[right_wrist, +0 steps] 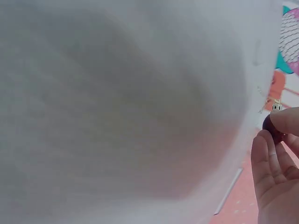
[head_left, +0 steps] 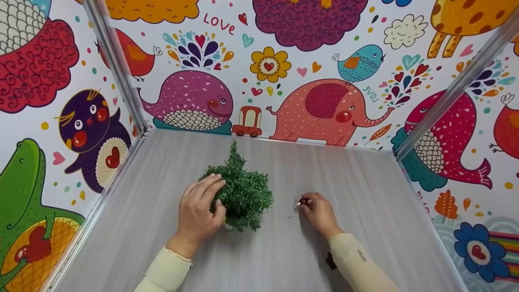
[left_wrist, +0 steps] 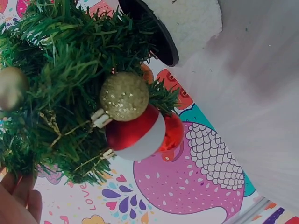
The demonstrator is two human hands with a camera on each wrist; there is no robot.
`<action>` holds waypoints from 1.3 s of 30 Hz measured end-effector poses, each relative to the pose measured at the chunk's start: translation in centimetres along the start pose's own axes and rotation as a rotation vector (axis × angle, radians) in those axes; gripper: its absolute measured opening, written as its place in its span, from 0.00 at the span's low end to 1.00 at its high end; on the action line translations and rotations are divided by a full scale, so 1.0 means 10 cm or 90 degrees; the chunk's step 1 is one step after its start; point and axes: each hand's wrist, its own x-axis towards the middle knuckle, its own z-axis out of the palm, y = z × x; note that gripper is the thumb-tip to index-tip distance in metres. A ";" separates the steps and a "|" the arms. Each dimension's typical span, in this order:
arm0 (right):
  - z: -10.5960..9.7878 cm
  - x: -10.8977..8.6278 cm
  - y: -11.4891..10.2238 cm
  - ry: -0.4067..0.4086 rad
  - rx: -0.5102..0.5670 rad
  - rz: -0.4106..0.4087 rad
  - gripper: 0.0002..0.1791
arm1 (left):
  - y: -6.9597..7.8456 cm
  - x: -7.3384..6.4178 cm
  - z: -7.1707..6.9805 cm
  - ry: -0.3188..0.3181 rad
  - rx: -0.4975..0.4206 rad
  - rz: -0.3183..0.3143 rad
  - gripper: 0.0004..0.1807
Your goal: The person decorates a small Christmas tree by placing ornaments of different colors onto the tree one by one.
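A small artificial Christmas tree [head_left: 249,190] stands on the grey table, left of centre. My left hand [head_left: 198,209] grips its left side, fingers over the branches and thumb at the front. In the left wrist view, a gold glitter bauble [left_wrist: 124,95], a red-and-white bauble [left_wrist: 140,137] and a plain red bauble [left_wrist: 173,132] hang on the tree; a smoother gold bauble [left_wrist: 11,88] shows at the edge. To the right of the tree, my right hand [head_left: 322,215] pinches a dark red bauble [right_wrist: 268,125] between thumb and fingers, its gold cap and loop showing.
Patterned cartoon panels [head_left: 251,73] wall in the table [head_left: 344,174] at the back and both sides, with metal posts [head_left: 117,65] at the corners. Glitter specks lie in front of the tree. A dark object [head_left: 331,260] shows beneath the right sleeve.
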 end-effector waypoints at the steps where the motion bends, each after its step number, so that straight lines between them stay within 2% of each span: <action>1: -0.01 -0.01 -0.04 0.004 0.011 -0.009 0.17 | 0.00 0.00 0.00 -0.001 0.000 0.000 0.23; 8: -0.11 -0.12 -0.30 0.023 0.085 -0.074 0.18 | 0.00 0.00 0.01 -0.003 -0.002 0.001 0.23; 17: -0.23 -0.27 -0.67 -0.001 0.147 -0.137 0.18 | 0.00 0.00 0.01 0.007 0.000 0.007 0.24; 25: -0.28 -0.40 -0.92 -0.005 0.158 -0.223 0.18 | 0.00 0.00 0.00 0.009 0.003 0.015 0.23; 33: -0.28 -0.45 -1.14 -0.016 0.176 -0.253 0.17 | 0.00 0.01 0.01 0.011 0.004 0.028 0.23; 39: -0.25 -0.46 -1.23 -0.016 0.183 -0.270 0.16 | 0.02 0.03 0.02 0.010 0.009 0.045 0.22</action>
